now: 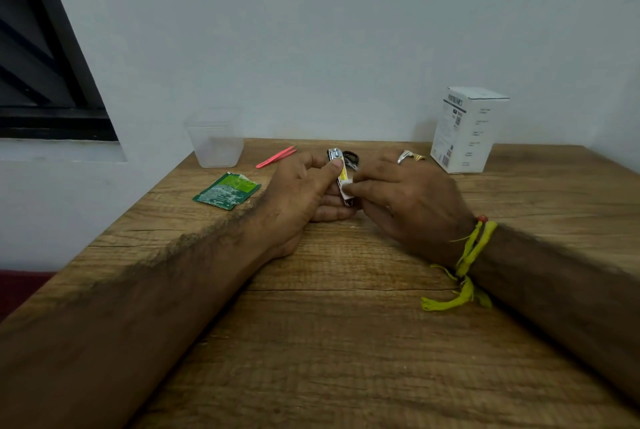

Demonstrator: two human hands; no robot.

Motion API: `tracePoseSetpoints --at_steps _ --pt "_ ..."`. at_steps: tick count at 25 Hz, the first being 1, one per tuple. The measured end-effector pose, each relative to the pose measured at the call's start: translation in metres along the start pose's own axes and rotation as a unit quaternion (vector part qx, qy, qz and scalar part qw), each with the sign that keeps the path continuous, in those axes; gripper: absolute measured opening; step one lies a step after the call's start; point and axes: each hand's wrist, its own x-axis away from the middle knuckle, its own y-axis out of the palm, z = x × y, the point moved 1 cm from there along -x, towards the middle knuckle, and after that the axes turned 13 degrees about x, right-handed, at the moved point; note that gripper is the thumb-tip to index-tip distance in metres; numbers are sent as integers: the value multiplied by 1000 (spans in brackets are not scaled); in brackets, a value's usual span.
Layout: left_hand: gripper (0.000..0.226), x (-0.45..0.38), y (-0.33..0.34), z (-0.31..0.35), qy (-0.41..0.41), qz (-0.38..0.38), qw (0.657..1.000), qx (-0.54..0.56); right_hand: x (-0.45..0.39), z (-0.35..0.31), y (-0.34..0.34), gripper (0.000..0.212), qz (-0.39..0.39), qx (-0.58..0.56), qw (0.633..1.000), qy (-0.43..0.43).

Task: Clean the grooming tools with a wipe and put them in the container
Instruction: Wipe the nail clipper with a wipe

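Wooden table (346, 342) against a plain wall. Left hand (298, 189) grips the nail clipper (341, 174), long axis running near-to-far; right hand (405, 193) pinches the wipe (347, 185) against it. The container (215, 143) stands far left, nearer the left hand.

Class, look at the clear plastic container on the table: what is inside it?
Nothing shows inside the clear container; through its walls only wall and table appear. The pink tweezers lie outside, beside it.
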Motion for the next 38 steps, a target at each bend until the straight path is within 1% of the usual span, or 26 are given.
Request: tracePoseSetpoints --at_steps 3,5,9,13,17,21,25,35,38 --pt "22 -1 -2 -1 4 -4 1000 2 0 0 0 15 -11 -2 1000 -4" --pt "21 -3 -4 -2 7 -1 1000 7 0 1 1 14 -3 -2 1000 2" --pt "16 -5 -3 -4 20 -5 1000 1 0 2 2 16 -7 -1 1000 -15" --pt "19 -6 -4 -5 15 1 1000 14 1 -1 2 15 0 13 999 -36" --pt "22 -6 -4 -5 17 10 1000 9 -1 -1 0 15 -4 11 1000 -23" --pt "20 -3 -2 -3 14 -4 1000 11 -3 -1 -1 15 3 12 1000 0" --pt "24 -2 0 -3 7 -7 1000 7 -5 -2 0 15 23 22 999 -7" --pt "21 -1 0 -1 -14 -6 1000 14 -8 -4 -3 18 43 44 998 9" --pt "20 0 0 0 -19 -14 1000 21 -10 -3 -3 18 42 46 998 33"
